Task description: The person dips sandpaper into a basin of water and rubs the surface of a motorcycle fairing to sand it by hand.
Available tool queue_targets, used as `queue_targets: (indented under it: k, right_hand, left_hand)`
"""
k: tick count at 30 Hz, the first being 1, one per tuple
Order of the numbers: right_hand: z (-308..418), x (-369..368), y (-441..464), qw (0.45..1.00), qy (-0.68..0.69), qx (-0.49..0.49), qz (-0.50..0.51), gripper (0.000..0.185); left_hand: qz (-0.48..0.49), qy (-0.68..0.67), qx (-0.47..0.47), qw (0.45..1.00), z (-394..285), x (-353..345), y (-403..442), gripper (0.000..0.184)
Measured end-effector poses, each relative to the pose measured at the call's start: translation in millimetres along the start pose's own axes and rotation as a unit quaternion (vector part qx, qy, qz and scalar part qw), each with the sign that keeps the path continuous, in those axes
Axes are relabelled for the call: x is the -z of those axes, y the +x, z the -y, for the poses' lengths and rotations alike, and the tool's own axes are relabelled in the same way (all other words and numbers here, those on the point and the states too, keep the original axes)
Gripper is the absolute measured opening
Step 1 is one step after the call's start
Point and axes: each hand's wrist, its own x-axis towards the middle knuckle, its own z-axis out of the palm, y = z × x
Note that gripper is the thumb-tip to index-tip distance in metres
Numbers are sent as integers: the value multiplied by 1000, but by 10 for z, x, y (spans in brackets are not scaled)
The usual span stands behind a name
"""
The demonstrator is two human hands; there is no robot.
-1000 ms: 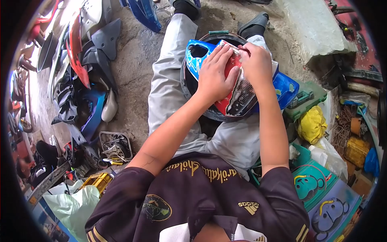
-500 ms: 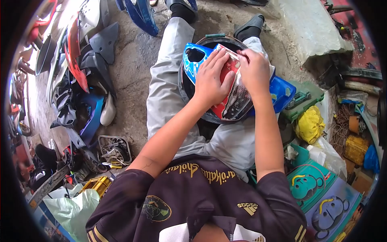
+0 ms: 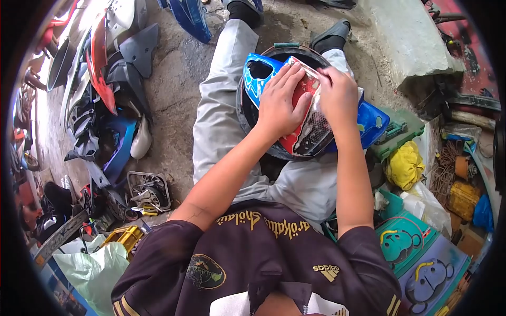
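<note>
A glossy blue, red and white plastic motorcycle fairing point(image 3: 373, 122), scuffed and worn in places, lies over a round black tub point(image 3: 247, 118) between my legs. My left hand point(image 3: 282, 102) rests flat on the red part, fingers stretched out and the thumb apart. Beside it, my right hand point(image 3: 338, 95) is closed, its fingertips pinched against the pale upper edge of the fairing. Whatever those fingers hold, if anything, is hidden. A mesh-patterned dark section shows below the right hand.
Loose body panels point(image 3: 126, 79) are heaped on the concrete at left. A concrete block point(image 3: 416, 42) stands at upper right. On the right are a green tool case point(image 3: 398, 134), a yellow bag point(image 3: 406, 164) and a teal case point(image 3: 403, 239). A yellow crate point(image 3: 122, 239) sits at lower left.
The view has shifted slightly. My right hand's fingers have moved a little along the fairing's upper edge. My left hand stays flat on the red part.
</note>
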Motion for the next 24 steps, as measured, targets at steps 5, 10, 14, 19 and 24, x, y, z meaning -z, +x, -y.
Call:
queue_targets:
  k: [5,10,14,19,24]
  right_hand:
    - [37,12,-93,1000,-1,-7,1,10]
    - [-64,-186,208,1000,-20,9,0,9]
    - [36,-29,-158,999,-41,14,-9,9]
    - [97,6,-219,1000,-23,10,7,9]
    - [125,-142,30,996,-86,15,9,6]
  left_hand:
    - [-1,3,-1,1000,34,-31,-35,57]
    - [5,12,2,1000,33,-21,13,57]
    - [-12,2,-11,1000,45,-25,-54,57]
    - [-11,1,-8,1000,45,-42,-63,58]
    - [0,5,-4,1000,38,-19,-33,59]
